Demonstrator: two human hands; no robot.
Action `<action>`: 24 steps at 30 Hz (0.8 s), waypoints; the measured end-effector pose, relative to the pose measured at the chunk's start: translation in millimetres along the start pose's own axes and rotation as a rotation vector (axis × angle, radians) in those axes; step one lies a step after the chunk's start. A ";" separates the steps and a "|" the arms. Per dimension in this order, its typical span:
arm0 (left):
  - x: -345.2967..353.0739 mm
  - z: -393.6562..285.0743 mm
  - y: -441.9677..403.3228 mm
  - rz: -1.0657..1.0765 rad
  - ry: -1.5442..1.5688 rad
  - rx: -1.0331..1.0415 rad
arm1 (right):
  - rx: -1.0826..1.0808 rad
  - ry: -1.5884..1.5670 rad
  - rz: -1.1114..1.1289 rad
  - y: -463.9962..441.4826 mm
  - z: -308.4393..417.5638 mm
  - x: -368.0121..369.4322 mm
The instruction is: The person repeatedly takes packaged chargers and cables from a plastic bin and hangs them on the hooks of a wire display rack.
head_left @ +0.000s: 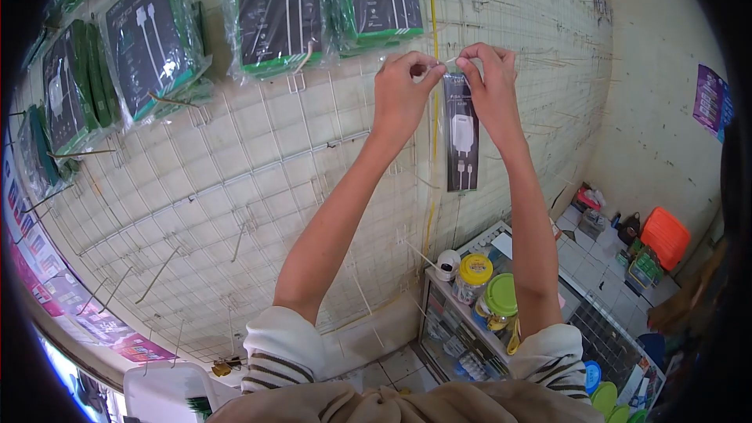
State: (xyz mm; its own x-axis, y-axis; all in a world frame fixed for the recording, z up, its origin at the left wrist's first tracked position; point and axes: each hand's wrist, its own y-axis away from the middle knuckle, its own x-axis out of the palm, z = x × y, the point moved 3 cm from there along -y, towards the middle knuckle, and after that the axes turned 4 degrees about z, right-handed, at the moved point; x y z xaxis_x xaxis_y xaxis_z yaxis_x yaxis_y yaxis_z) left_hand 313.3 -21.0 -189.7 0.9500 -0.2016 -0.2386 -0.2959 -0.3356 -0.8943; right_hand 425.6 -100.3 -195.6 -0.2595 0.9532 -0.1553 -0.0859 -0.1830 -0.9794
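A slim black charger package (462,133), printed with a white plug adapter and cable ends, hangs upright against the wire grid wall. My left hand (409,86) pinches at its top left corner, thumb and forefinger together. From the other side, my right hand (489,82) closes thumb and finger at the package's top edge. A short pale rod end, seemingly a wire hook (449,60), shows between the fingertips. Whether the package's hanging hole is around the hook cannot be made out.
Plastic-wrapped cable boxes (278,12) hang at upper left, with more packs (149,39) beside them. Bare hooks (160,274) stick out from the grid (235,188). Below right stand a glass display case (462,337), a yellow-lidded jar (475,270), a green-lidded jar (502,294) and an orange chair-like item (666,236).
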 end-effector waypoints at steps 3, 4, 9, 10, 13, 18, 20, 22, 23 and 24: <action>5.9 6.1 -4.8 -0.053 -0.163 0.087 | 0.038 -0.139 -0.001 -8.1 -8.6 4.8; 9.3 7.7 -7.6 -0.085 -0.030 0.113 | 0.039 -0.143 -0.003 -11.3 -10.1 6.3; 27.3 -3.6 -16.2 -0.129 0.375 0.015 | -0.022 -0.241 -0.095 -27.6 -7.7 9.3; 29.6 -3.9 -20.5 -0.202 0.400 0.023 | -0.021 -0.244 -0.095 -30.0 -5.3 10.7; 39.3 -10.1 -26.8 -0.320 0.465 0.027 | 0.052 -0.306 -0.137 -35.3 -5.0 14.6; 42.8 -1.8 -33.4 -0.402 0.484 0.037 | 0.061 -0.346 -0.209 -38.1 -10.2 18.7; 41.5 -3.3 -33.7 -0.424 0.426 0.032 | 0.087 -0.368 -0.222 -39.1 -11.7 20.1; 40.4 -1.3 -35.9 -0.435 0.410 0.027 | 0.111 -0.389 -0.234 -41.4 -13.2 21.3; 39.4 -0.2 -37.0 -0.448 0.393 0.022 | 0.108 -0.404 -0.237 -43.1 -13.3 22.4; 38.7 1.1 -38.3 -0.449 0.392 0.021 | 0.104 -0.419 -0.238 -44.6 -13.3 23.3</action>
State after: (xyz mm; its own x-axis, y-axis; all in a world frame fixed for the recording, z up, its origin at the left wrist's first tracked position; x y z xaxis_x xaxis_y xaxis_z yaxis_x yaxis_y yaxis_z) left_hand 361.5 -15.0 -165.1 0.8729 -0.3700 0.3181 0.1317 -0.4492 -0.8837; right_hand 436.2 -66.7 -157.3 -0.5837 0.7965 0.1579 -0.2801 -0.0150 -0.9598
